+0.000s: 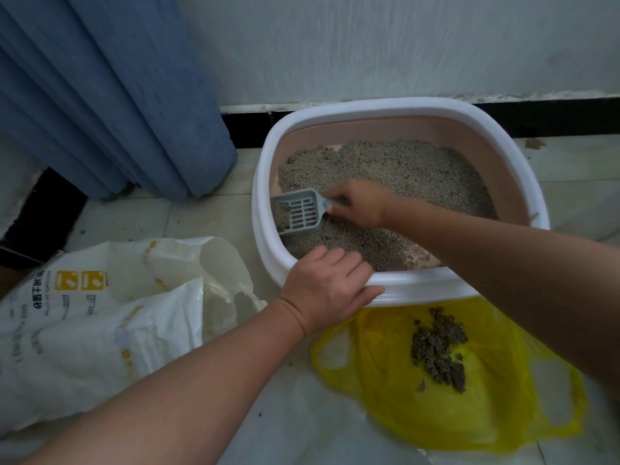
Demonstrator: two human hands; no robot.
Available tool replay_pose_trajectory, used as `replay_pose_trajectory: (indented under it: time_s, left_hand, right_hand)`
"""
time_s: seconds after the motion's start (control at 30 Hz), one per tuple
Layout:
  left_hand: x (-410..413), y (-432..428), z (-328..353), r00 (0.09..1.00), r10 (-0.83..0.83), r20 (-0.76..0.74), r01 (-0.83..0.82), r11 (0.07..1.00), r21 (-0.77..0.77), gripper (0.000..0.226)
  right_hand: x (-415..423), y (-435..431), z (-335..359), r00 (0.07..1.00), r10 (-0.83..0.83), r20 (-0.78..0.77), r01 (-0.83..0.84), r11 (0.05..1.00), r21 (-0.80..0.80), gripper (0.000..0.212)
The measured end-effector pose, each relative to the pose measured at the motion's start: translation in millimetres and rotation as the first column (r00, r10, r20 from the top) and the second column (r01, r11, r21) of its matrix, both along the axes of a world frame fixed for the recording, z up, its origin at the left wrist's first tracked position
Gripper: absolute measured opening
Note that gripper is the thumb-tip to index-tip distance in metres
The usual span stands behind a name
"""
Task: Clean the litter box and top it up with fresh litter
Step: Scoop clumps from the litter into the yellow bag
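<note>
A litter box [416,107] with a white rim and pink inner walls stands on the floor against the wall, holding grey litter [402,166]. My right hand [360,204] grips the handle of a grey slotted scoop [300,211], whose blade lies in the litter at the box's left side with some litter on it. My left hand [327,290] holds the near rim of the box, fingers curled over the edge. A yellow plastic bag [486,407] lies flat in front of the box with dark clumps [439,350] on it.
A white litter sack [84,323] with yellow labels lies open on the tiled floor to the left. A blue curtain [110,95] hangs at the back left. A black skirting board [553,117] runs along the wall.
</note>
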State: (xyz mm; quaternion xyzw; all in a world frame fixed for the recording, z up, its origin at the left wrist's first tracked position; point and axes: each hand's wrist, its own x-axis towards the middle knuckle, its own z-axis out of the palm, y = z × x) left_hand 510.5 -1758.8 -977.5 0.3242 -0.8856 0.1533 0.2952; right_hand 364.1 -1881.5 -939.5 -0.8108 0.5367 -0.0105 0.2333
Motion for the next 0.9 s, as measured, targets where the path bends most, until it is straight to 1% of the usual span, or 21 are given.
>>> replay_pose_trajectory:
  time_s: [0.07,0.2,0.37,0.43,0.5,0.63,0.8,0.9]
  left_hand:
    - [0,0,0,1.0,0.003,0.003,-0.003,1.0,-0.005,0.039]
    - [0,0,0,1.0,0.01,0.004,-0.01,1.0,-0.013,0.039]
    - [-1,-1,0,1.0,0.012,0.013,-0.011,0.999,-0.033,0.038]
    - [0,-1,0,1.0,0.013,0.024,-0.012,0.999,-0.033,0.038]
    - [0,-1,1,0.999,0.012,0.043,-0.011,1.0,-0.03,0.038]
    - [0,-1,3,0.997,0.004,0.077,-0.003,1.0,-0.014,0.038]
    - [2,2,10,0.994,-0.005,0.106,0.003,1.0,0.017,0.035]
    - [2,5,13,0.991,-0.02,0.129,0.011,0.997,0.072,0.035]
  right_hand:
    - [-2,0,0,0.998,-0.028,0.058,0.027,1.0,0.015,0.03]
    - [-4,2,4,0.996,-0.033,0.086,0.034,0.999,-0.006,0.029]
    - [-27,12,8,0.996,-0.038,0.086,0.042,0.998,-0.049,0.027]
    - [-39,17,9,0.998,-0.039,0.053,0.043,0.996,-0.073,0.025]
    - [-52,26,14,0.995,-0.086,0.044,0.09,0.991,-0.099,0.024]
    - [-78,51,32,0.991,-0.131,-0.013,0.127,0.98,-0.153,0.026]
    - [-112,93,59,0.977,-0.214,0.01,0.211,0.953,-0.219,0.026]
    - [-128,125,70,0.967,-0.251,0.05,0.255,0.939,-0.228,0.029]
